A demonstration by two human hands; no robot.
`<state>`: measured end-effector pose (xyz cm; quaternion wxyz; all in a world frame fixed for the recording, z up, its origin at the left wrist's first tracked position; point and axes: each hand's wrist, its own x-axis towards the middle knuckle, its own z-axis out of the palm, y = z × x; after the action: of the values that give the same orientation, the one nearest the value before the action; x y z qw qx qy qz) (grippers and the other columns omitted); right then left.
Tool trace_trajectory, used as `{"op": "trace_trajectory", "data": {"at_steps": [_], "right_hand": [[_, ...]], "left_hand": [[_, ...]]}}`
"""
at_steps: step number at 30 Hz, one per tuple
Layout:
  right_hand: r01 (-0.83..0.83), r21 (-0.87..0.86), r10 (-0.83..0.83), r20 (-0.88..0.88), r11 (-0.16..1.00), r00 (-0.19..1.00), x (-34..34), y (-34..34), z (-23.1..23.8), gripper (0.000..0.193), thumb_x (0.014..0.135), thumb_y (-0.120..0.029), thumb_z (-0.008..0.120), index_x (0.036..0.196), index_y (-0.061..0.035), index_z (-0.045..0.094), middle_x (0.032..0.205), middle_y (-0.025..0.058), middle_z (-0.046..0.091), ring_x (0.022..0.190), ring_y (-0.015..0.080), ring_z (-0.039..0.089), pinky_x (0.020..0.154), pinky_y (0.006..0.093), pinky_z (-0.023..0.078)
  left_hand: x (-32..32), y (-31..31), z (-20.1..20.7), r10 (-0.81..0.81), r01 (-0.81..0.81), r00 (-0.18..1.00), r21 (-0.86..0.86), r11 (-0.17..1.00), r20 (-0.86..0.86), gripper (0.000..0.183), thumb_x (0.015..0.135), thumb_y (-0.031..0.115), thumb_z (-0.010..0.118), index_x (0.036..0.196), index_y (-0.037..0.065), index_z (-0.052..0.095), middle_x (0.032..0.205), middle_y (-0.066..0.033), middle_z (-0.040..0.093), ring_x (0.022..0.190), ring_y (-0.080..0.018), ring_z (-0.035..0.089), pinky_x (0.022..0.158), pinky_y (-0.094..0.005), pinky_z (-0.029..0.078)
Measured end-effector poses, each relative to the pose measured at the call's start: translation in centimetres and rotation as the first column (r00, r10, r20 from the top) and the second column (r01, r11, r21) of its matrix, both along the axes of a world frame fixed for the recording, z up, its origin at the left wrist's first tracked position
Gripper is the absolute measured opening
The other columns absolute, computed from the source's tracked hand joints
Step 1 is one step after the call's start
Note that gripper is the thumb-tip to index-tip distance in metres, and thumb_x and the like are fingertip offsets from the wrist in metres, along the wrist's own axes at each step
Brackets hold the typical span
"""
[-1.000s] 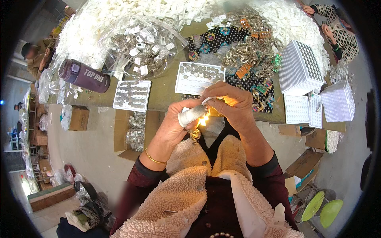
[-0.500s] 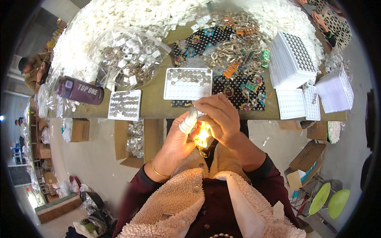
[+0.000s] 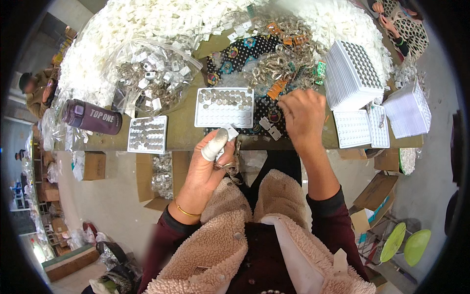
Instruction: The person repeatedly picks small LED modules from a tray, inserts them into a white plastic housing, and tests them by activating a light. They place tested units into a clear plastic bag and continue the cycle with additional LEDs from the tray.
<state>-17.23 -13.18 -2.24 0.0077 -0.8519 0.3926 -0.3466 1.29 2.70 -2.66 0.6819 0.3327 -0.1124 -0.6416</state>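
While the left hand (image 3: 200, 169) pinches a small white square plastic piece (image 3: 230, 131) at the middle of the near edge of the olive-green table (image 3: 183, 122), its thumb wears a white wrap (image 3: 211, 151) with a grey-smudged tip. Under that hand hang what are probably thin shiny metal strands (image 3: 231, 167), partly masked by the fingers. The right hand (image 3: 306, 120) is bunched narrow over a black polka-dot cloth (image 3: 238, 51) with cartoon figures, beside an orange flat piece (image 3: 277, 89); its fingertips point away from view, so I cannot tell whether it grips anything. Large pale lettering runs along the purple cylindrical bottle (image 3: 93, 120) lying near the table's left edge. A heap of small white plastic parts (image 3: 161, 22) hides the far edge and is cut off at the top. By the far right corner, a person in a spotted garment (image 3: 404, 29) is cropped by the dark lens rim.
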Motion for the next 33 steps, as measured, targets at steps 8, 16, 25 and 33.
{"op": "trace_trajectory", "data": {"at_steps": [8, 16, 25, 33], "right_hand": [[0.045, -0.070, -0.050, -0.066, 0.997, 0.997, 0.9, -1.8, -1.2, 0.014, 0.070, -0.015, 0.082, 0.072, -0.0081, 0.069, 0.077, 0.0037, 0.060, 0.084, 0.0263, 0.055, 0.086, 0.0406, 0.038], [0.078, -0.060, -0.082, -0.055, 0.995, 0.995, 0.3, -2.2, -1.2, 0.011, 0.070, -0.013, 0.079, 0.070, -0.0087, 0.068, 0.077, 0.0033, 0.062, 0.083, 0.0253, 0.056, 0.085, 0.0407, 0.039], [-0.140, -0.124, 0.136, -0.046, 0.982, 0.990, 2.8, -1.2, -1.3, 0.014, 0.069, -0.013, 0.077, 0.067, -0.0093, 0.064, 0.077, 0.0015, 0.057, 0.085, 0.0230, 0.056, 0.085, 0.0414, 0.041], [-0.186, -0.042, 0.188, 0.051, 0.982, 0.981, 3.3, -1.6, -1.5, 0.014, 0.068, -0.003, 0.073, 0.070, -0.0084, 0.061, 0.075, 0.0030, 0.056, 0.082, 0.0253, 0.056, 0.075, 0.0386, 0.039]], "left_hand": [[0.1, 0.1, 0.0, 0.006, -0.008, 0.991, 0.016, 1.000, 0.135, 0.027, 0.092, 0.020, 0.074, 0.112, 0.003, 0.069, 0.075, 0.0003, 0.063, 0.055, -0.0032, 0.045, 0.052, -0.0195, 0.033], [0.3, 0.1, 0.1, 0.002, -0.003, 0.981, 0.008, 1.000, 0.194, 0.022, 0.093, 0.020, 0.071, 0.106, 0.002, 0.070, 0.073, 0.0001, 0.061, 0.054, -0.0040, 0.044, 0.052, -0.0206, 0.033], [-0.2, 0.0, 0.1, -0.010, -0.003, 0.972, 0.055, 0.998, 0.237, 0.022, 0.093, 0.019, 0.072, 0.106, 0.001, 0.069, 0.073, 0.0007, 0.061, 0.053, -0.0037, 0.044, 0.051, -0.0206, 0.033], [0.0, -0.2, 0.3, -0.020, 0.016, 0.954, 0.019, 1.000, 0.299, 0.026, 0.097, 0.024, 0.067, 0.109, 0.000, 0.066, 0.072, 0.0006, 0.059, 0.055, -0.0028, 0.043, 0.052, -0.0197, 0.033]]}}
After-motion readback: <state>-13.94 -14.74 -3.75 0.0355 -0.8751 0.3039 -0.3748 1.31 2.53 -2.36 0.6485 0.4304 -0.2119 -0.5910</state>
